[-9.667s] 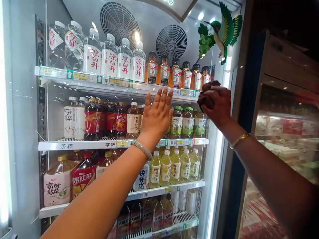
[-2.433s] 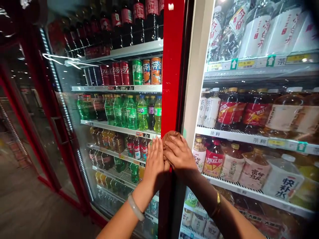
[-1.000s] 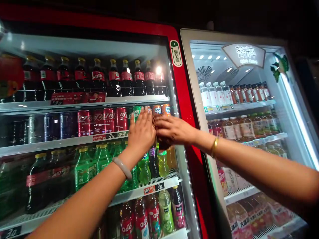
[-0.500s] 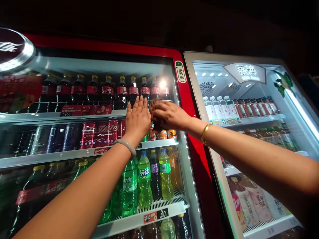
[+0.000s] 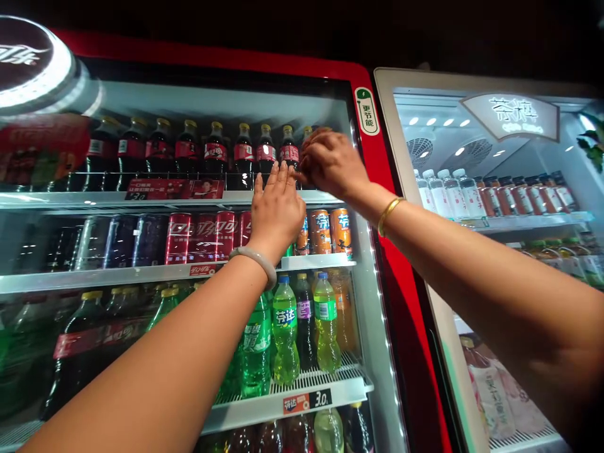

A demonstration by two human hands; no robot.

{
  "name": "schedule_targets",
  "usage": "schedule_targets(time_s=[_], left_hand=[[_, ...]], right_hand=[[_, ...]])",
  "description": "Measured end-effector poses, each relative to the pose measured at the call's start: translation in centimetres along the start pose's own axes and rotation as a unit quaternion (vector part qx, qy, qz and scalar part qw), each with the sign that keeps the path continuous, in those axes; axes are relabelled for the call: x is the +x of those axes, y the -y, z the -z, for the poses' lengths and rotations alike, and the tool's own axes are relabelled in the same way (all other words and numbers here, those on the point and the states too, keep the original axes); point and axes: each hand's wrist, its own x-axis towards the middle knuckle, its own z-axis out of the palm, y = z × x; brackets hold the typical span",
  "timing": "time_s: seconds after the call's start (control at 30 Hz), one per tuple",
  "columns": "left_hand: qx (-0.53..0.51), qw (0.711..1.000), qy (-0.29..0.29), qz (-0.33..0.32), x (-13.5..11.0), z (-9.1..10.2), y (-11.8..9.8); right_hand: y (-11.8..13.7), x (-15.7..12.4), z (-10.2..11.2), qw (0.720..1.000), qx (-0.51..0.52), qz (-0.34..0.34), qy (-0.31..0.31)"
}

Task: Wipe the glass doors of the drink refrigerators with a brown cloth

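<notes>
My left hand [image 5: 279, 207], a pale bangle on its wrist, lies with fingers stretched out at the glass door [image 5: 189, 94] of a red drinks fridge. Behind its fingertips are cola bottles [image 5: 244, 154], and red cola cans [image 5: 179, 236] stand to its left. Up and to the right, my right hand [image 5: 335, 163], with a gold bracelet, is closed, its fingers curled in at the glass before the last cola bottles. A dark brown shape shows at its fingers; I cannot tell whether it is a held thing or a reflection.
Orange cans [image 5: 342, 229] stand on the middle shelf, with green soda bottles [image 5: 284, 330] on the shelf below. A second fridge [image 5: 387, 113] on the right holds clear bottles [image 5: 446, 189]. A round lit sign [image 5: 28, 63] hangs at upper left.
My right hand has moved up and right along the glass, away from my left hand, uncovering the orange cans. My left hand stays flat. The view has shifted slightly.
</notes>
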Motion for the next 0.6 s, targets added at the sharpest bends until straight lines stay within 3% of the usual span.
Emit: schedule_targets(time_s=[0.1,0.17,0.23,0.3,0.37,0.43,0.53,0.6], left_hand=[[0.007,1.0,0.001,0.009,0.1,-0.1,-0.3],[0.016,0.999,-0.006,0.04,0.3,-0.1,-0.4],[0.024,0.998,-0.004,0.064,0.4,0.2,0.0],[0.03,0.999,0.015,0.038,0.5,0.9,1.0],[0.042,0.998,0.035,-0.025,0.7,2.0,2.8],[0.06,0.995,0.045,-0.068,0.9,3.1,5.0],[0.072,0.997,0.02,-0.018,1.5,4.0,8.2],[0.061,0.997,-0.006,0.054,1.8,4.1,9.6]], right_hand=[[-1.8,2.6,-1.3,0.989,0.004,-0.127,-0.071],[-0.7,3.3,-1.7,0.988,0.008,-0.132,-0.074],[1.6,2.9,-1.5,0.995,0.012,-0.089,-0.04],[3.4,1.5,-0.7,1.0,0.023,-0.011,0.006],[3.5,-0.1,0.3,0.996,0.036,0.077,0.04],[2.0,-0.9,1.0,0.992,0.036,0.112,0.045],[-0.4,0.6,0.8,0.999,0.018,0.043,0.027],[-0.1,2.8,0.2,0.997,-0.009,-0.076,0.003]])
